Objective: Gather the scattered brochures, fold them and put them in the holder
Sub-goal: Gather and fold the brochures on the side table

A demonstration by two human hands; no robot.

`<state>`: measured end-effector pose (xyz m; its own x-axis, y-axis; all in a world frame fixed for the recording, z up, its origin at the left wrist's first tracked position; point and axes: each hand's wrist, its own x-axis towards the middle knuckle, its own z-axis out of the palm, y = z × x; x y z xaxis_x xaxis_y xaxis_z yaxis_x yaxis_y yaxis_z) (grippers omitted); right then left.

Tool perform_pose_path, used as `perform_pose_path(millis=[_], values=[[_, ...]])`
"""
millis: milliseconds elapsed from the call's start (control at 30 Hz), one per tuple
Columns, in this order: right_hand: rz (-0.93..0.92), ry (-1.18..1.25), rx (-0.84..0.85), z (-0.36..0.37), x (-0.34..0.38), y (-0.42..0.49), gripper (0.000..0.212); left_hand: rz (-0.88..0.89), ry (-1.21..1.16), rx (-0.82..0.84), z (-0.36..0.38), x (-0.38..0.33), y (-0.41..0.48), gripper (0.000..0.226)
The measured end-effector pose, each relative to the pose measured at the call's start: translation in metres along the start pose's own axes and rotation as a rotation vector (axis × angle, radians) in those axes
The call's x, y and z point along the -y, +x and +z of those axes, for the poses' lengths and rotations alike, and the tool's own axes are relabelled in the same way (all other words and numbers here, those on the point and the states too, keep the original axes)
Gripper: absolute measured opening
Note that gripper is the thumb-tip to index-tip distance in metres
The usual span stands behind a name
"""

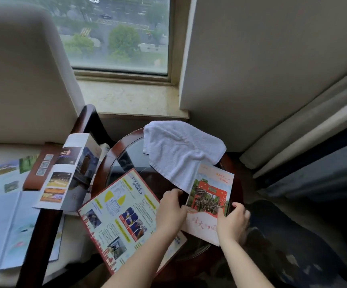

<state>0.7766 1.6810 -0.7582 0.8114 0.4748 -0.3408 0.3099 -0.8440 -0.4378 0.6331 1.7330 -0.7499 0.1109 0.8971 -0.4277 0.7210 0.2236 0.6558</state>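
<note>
Both hands, left (171,206) and right (234,220), pinch the red-gate brochure's (210,196) side edges.

1. The single view looks out from the person's head, facing forward and down over a round table (118,143).
2. It sits close. Both forearms enter from the bottom edge, and the left hand (171,208) and right hand (234,222) hold a brochure (210,192) at lower centre.
3. The wide lens bends lines near the edges. A chair (23,80) fills the left of the frame, a window (118,34) the top centre, a wall (262,59) the upper right.
</note>
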Motion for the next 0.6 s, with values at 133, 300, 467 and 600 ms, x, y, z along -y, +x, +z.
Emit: perform_pose_path(millis=[133, 300, 467, 600], values=[[-0.396, 0.04, 0.124, 0.016, 0.003, -0.059, 0.023, -0.185, -0.11, -0.26, -0.055, 0.067, -0.028, 0.042], [-0.769, -0.289, 0.51, 0.053, 0.007, -0.124, 0.04, -0.204, 0.201, -0.301, -0.108, 0.143, -0.035, 0.044], [-0.808, -0.517, 0.617, 0.077, 0.006, -0.144, 0.072, -0.198, 0.44, -0.065, -0.124, 0.152, 0.006, 0.082], [-0.781, -0.494, 0.571, 0.081, 0.001, -0.147, 0.076, -0.212, 0.482, -0.084, -0.126, 0.149, 0.023, 0.107]])
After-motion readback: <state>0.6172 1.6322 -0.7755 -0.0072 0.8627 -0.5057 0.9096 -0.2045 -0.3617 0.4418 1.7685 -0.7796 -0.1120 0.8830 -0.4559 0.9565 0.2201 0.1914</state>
